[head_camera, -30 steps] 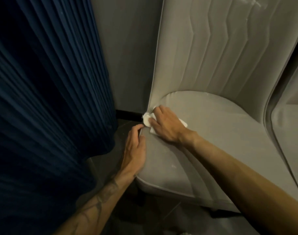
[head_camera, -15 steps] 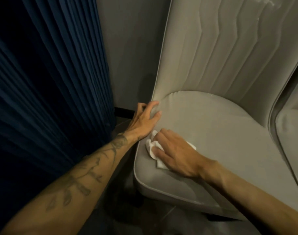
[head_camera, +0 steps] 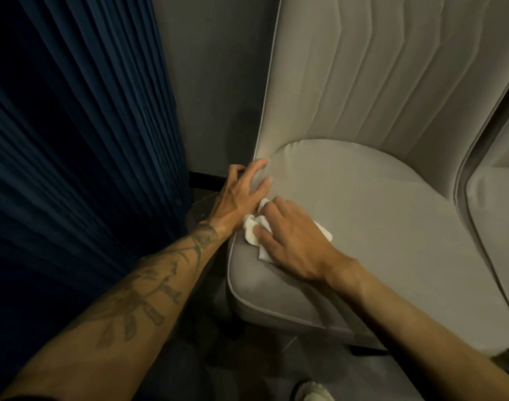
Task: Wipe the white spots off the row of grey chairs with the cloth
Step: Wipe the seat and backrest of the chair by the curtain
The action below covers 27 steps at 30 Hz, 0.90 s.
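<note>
Matt grey chair [head_camera: 377, 227] upholstery, perhaps velvet; crumpled white cloth [head_camera: 254, 230].

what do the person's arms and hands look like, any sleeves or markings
Both forearms are bare: no sleeves, gloves or watch show. The left forearm carries a dark leafy vine tattoo ending at the wrist. The left hand and right hand show no markings.

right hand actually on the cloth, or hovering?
Touching. Head view: the right hand lies on the white cloth, fingers bent over its bunched edge, pressing it onto the chair seat.
</note>
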Each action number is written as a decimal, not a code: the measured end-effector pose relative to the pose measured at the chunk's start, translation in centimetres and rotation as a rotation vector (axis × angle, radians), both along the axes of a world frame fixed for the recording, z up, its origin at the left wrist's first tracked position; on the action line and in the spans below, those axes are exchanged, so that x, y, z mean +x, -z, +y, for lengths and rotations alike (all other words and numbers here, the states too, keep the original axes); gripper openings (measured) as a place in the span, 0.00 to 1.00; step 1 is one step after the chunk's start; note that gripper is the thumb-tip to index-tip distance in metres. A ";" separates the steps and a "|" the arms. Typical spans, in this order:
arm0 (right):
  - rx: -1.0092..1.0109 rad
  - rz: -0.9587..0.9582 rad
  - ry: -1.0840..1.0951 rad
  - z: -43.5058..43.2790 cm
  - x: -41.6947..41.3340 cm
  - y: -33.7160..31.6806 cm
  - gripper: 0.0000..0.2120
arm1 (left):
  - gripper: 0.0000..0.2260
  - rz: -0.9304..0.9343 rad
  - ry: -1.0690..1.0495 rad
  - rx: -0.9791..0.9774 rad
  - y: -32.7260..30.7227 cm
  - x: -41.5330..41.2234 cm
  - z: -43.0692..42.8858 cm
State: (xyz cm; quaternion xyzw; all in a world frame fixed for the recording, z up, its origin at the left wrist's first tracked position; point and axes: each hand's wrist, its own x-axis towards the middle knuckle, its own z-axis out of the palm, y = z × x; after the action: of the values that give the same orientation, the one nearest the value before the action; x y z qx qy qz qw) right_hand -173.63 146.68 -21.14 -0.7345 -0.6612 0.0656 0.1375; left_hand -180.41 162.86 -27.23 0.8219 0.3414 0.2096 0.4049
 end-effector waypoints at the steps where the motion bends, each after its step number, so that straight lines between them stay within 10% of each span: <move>1: 0.016 0.006 -0.016 -0.6 -0.9 0.2 0.12 | 0.21 0.001 -0.006 0.012 0.1 0.1 0.0; 5: -0.035 0.040 -0.192 -4.5 -2.3 0.6 0.14 | 0.20 0.021 -0.013 0.058 0.5 0.2 -0.1; 22: 0.060 -0.164 0.500 -10.2 -2.8 1.2 0.15 | 0.21 0.050 -0.009 0.081 -0.1 0.0 -0.4; 27: 0.102 -0.125 0.421 -7.7 -8.3 2.2 0.12 | 0.22 0.114 0.004 0.091 -1.0 -0.2 -0.7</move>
State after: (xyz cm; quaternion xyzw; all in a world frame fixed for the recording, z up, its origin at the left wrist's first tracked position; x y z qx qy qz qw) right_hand -181.92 139.03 -23.34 -0.8512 -0.5029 -0.0436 0.1439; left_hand -180.59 162.16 -26.24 0.8507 0.3526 0.1769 0.3475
